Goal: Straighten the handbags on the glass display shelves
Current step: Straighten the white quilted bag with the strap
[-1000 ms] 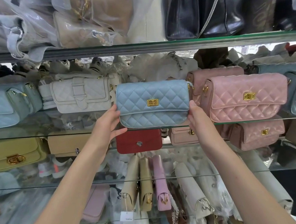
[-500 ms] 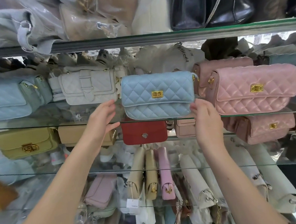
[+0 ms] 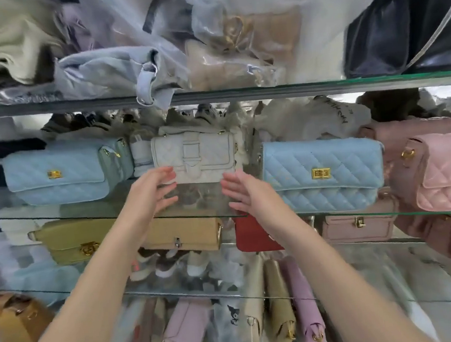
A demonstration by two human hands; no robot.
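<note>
white handbag (image 3: 194, 158): small, boxy, quilted in diamonds, pale cream leather look, with a flat strap and buckle down the front flap; it stands upright at the middle of the frame, set back on the glass shelf (image 3: 201, 215).
glass shelf: clear pane with a greenish front edge, reflecting the bags above it.
blue handbag (image 3: 322, 174): light blue, diamond-quilted, rounded flap, gold square clasp; it stands just right of the white one, at the shelf's front edge.
second blue handbag (image 3: 59, 174): same quilting and gold clasp, at the left of the frame on the same shelf.
pink handbag (image 3: 450, 171): glossy quilted pink with a gold ring at its side, at the right edge of the frame.
lower shelf: a smooth tan handbag (image 3: 181, 234) with a small metal catch, an olive handbag (image 3: 71, 240) with a gold clasp and a red handbag (image 3: 252, 235), side by side.
left hand (image 3: 149, 190): bare forearm rising from the lower left, palm turned inward towards the other hand.
left fingers (image 3: 164, 174): straight and slightly spread, holding nothing; the tips overlap the white handbag's lower left corner, contact cannot be told through the blur.
right hand (image 3: 244, 192): forearm rising from the lower right, palm facing the left hand.
right fingers (image 3: 232, 182): straight, close together, holding nothing, tips just below the white handbag's lower right corner.
</note>
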